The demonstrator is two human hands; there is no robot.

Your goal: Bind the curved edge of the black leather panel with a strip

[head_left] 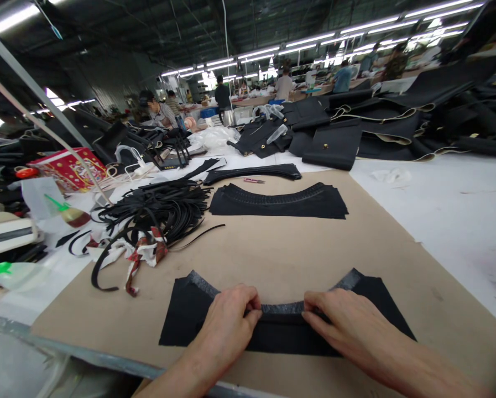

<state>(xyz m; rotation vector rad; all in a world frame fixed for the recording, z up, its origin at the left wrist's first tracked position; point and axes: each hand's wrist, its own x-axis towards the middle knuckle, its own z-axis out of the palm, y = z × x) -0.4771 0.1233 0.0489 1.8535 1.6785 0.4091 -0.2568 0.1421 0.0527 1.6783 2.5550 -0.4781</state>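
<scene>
In front of me a black fabric-like panel [289,339] lies flat, with a concave curved upper edge. A shiny greyish band [283,308] runs along that curve. Between my hands a narrow black strip [280,318] spans just below the band. My left hand [235,312] pinches it left of the middle, thumb and fingers together. On the other side my right hand [337,315] holds a similar pinch. Their fingertips partly cover the strip's ends. Farther back lies a stack of similar curved black panels [278,204].
A heap of black strips [160,207] and torn scraps [146,249] lies at left. Small snips [254,180] lie beyond the stack. Green-tipped bottles [71,213] stand at far left. Black bag pieces [334,143] pile up at the back. Brown board [355,237] covers the table; people work in the distance.
</scene>
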